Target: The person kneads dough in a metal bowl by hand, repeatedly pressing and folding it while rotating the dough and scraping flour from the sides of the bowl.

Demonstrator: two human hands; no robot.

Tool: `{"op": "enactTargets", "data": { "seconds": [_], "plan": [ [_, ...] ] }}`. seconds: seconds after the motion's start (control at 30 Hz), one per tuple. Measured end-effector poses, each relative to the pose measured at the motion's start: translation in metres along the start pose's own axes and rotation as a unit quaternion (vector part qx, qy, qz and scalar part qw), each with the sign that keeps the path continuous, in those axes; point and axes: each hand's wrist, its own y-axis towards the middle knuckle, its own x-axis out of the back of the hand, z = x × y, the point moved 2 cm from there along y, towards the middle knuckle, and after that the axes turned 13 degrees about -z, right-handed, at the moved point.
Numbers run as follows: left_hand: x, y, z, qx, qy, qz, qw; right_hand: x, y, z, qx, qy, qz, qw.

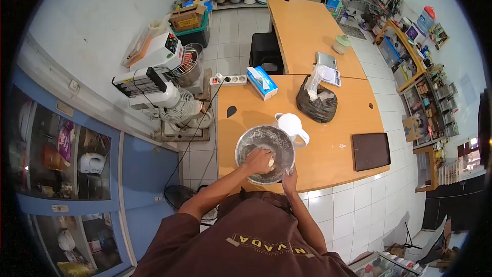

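Note:
A metal mixing bowl (279, 141), its inside coated with flour, stands at the near edge of the wooden table. My left hand (258, 160) reaches down into it, fingers curled around a small pale lump of dough (271, 163). Part of the lump is hidden under the fingers. On the bowl's right side, my right hand (289, 178) grips the rim. Just behind the bowl, close to its wall, is a white jug (290, 123) with its handle toward the right.
On the table (246, 118) are a black plastic bag (316, 106), a blue tissue pack (262, 82), a power strip (236, 79), a white scale (332, 76) and a dark tray (370, 152). A cord hangs off the left edge. Mixers (179, 105) stand left.

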Motion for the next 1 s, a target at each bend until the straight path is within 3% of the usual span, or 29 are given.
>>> {"op": "enactTargets", "data": {
  "seconds": [0.23, 0.33, 0.43, 0.53, 0.63, 0.67, 0.77, 0.87, 0.97, 1.0],
  "plan": [
    [-0.025, 0.022, 0.001, 0.085, 0.058, -0.048, 0.994, 0.001, 0.009, -0.028, 0.013, -0.021, 0.009, 1.0],
    [-0.015, 0.036, -0.009, 0.218, 0.057, -0.011, 0.974, 0.001, 0.009, -0.023, 0.002, -0.002, 0.016, 1.0],
    [-0.025, 0.037, -0.003, 0.267, 0.044, -0.054, 0.961, -0.001, 0.011, -0.018, 0.013, 0.011, 0.021, 1.0],
    [-0.025, 0.027, -0.004, 0.261, 0.017, -0.162, 0.951, 0.0, 0.016, -0.011, 0.003, -0.023, 0.02, 1.0],
    [-0.042, 0.014, 0.012, 0.317, -0.025, -0.314, 0.895, 0.001, 0.016, -0.008, 0.006, -0.03, 0.006, 1.0],
    [-0.045, 0.009, 0.019, 0.327, -0.063, -0.314, 0.889, 0.001, 0.018, -0.011, 0.004, -0.023, 0.006, 1.0],
    [-0.006, -0.005, 0.004, 0.204, -0.082, -0.305, 0.927, -0.005, 0.014, -0.006, -0.005, 0.004, 0.01, 1.0],
    [0.01, -0.01, 0.011, 0.071, -0.013, -0.105, 0.992, -0.009, 0.014, -0.004, -0.02, 0.02, 0.005, 1.0],
    [0.027, -0.003, -0.002, 0.028, 0.056, 0.064, 0.996, -0.006, 0.011, -0.012, -0.025, 0.013, 0.007, 1.0],
    [0.023, -0.004, -0.001, -0.019, 0.052, 0.013, 0.998, -0.006, 0.012, -0.014, -0.024, 0.01, 0.009, 1.0]
  ]
}}
